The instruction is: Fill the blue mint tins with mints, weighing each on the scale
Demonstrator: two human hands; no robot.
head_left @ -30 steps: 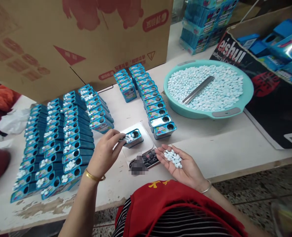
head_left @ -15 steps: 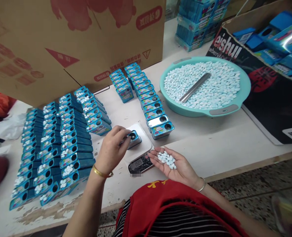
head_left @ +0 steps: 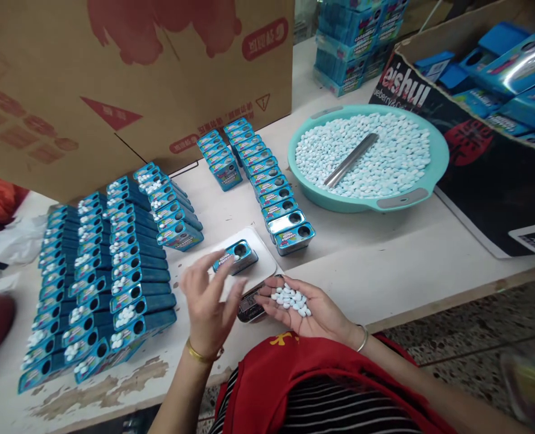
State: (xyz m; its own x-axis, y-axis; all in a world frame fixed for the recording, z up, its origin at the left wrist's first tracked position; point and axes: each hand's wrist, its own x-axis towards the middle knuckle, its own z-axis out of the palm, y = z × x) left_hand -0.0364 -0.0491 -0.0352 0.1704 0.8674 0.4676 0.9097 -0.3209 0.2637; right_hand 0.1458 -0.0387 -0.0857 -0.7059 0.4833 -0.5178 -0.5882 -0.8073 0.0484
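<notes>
My left hand [head_left: 211,301] hovers just in front of a blue candy tin [head_left: 235,258], its fingers spread apart and nothing plainly held. That tin sits on a white kitchen scale [head_left: 262,253], with a round dark opening in its lid and a white spot near that opening. My right hand [head_left: 324,310], palm up, cups a small pile of pale blue and white candies [head_left: 291,299]. Its fingers cover part of the scale's dark display [head_left: 249,304], whose digits I cannot read.
Rows of blue tins [head_left: 132,292] stand left, many with candies on their lids. More tins [head_left: 279,208] line up behind the scale. A turquoise basin [head_left: 371,205] of candies holds a metal tube [head_left: 351,160]. Cardboard boxes [head_left: 159,108] stand behind; a black-fronted box [head_left: 488,193] holds tins.
My left hand has drawn back from the tin's opening toward me, and its fingers have spread. My right hand, still holding candies, has shifted left over the scale's display.
</notes>
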